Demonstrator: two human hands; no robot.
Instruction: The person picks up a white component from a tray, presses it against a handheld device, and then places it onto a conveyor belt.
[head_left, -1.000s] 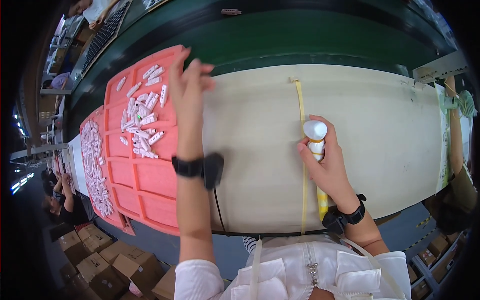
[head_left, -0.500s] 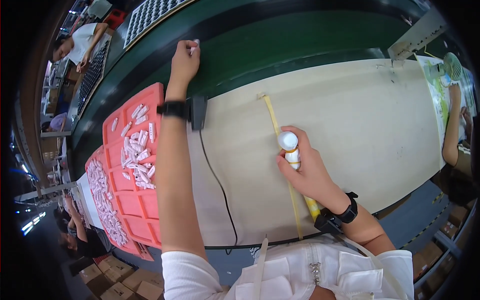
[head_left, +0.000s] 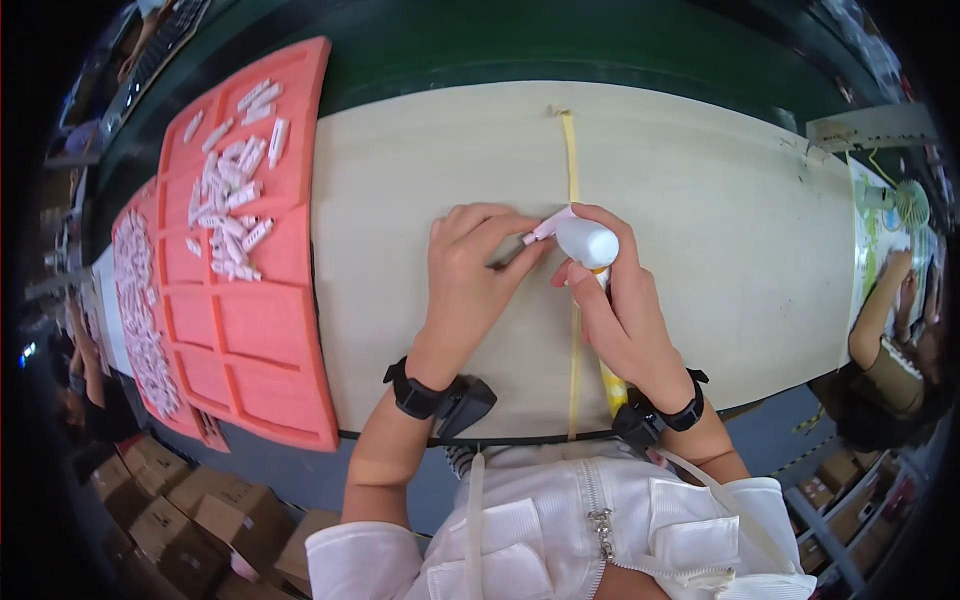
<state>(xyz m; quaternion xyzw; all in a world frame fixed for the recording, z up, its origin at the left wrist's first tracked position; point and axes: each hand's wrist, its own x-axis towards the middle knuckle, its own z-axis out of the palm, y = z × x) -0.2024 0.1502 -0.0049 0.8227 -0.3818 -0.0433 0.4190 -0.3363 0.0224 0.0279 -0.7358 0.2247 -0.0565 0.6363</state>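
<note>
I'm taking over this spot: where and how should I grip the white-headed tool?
Probably by the narrower part of the white-headed tool just under its head, coming from the right with thumb and fingers wrapped round. There it is slimmer than the rounded head, and the left hand and pale pink piece crowd its left side.

White zipped top [head_left: 570,525], short sleeves [head_left: 365,562], black wristbands [head_left: 412,393]

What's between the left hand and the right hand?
Head view: a small pale pink stick, held by the left hand toward the right hand; a yellow strip runs on the table below.
</note>
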